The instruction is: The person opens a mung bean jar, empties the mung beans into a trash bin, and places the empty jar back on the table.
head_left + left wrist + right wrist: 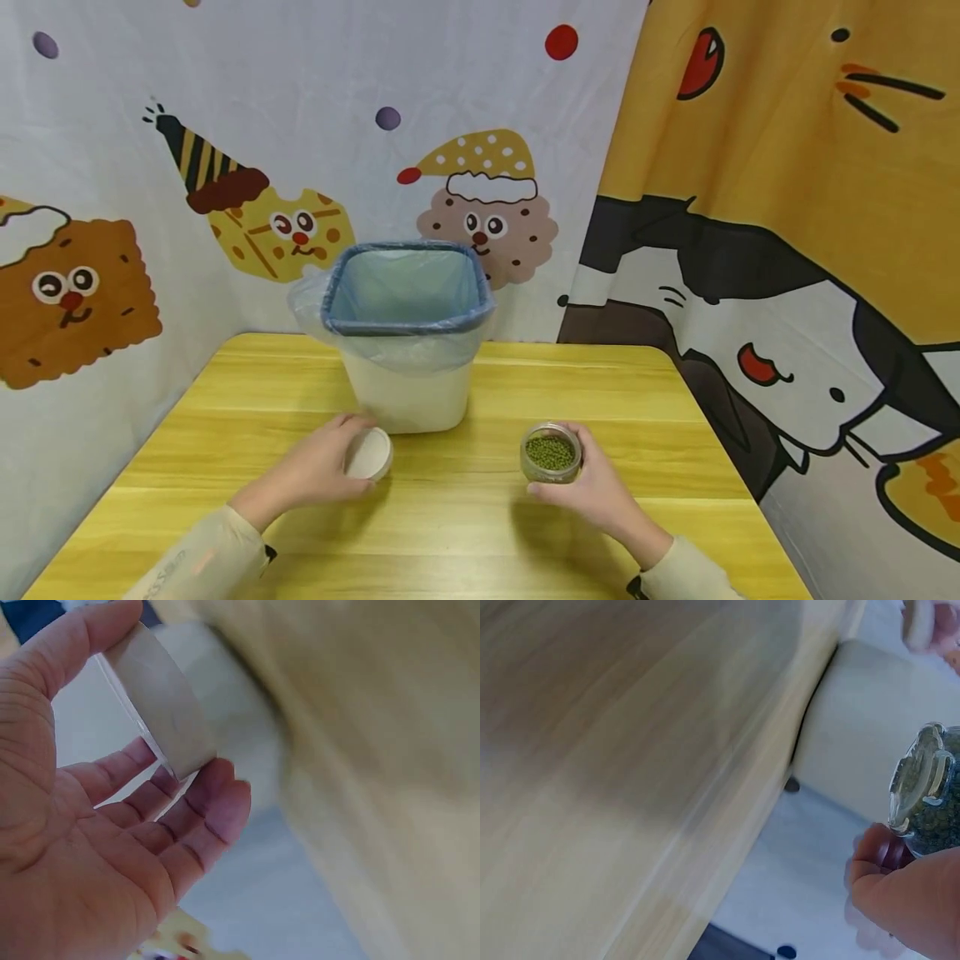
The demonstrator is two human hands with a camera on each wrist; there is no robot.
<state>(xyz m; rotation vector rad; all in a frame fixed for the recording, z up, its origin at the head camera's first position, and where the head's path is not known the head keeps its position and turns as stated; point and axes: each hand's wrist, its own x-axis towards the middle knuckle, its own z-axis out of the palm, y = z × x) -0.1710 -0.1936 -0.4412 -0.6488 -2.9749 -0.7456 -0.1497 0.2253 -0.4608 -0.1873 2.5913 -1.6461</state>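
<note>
Between thumb and fingers my left hand [322,467] grips a round white lid [369,455] by its edge. The lid's pale rim [161,697] shows close up in the left wrist view, with the thumb on one side and the fingertips on the other. On the right, my right hand [592,483] holds a clear jar [551,477] of small green beans [550,452], its mouth uncovered and facing up. In the right wrist view the glass jar [926,787] sits at the right edge, partly cut off. A gap of table separates the two hands.
A white bin [408,396] with a blue rim [408,325] and a clear plastic liner [311,304] stands at the back of the wooden table [450,533], just beyond the left hand. Cartoon-printed curtains [480,83] hang behind and at the right.
</note>
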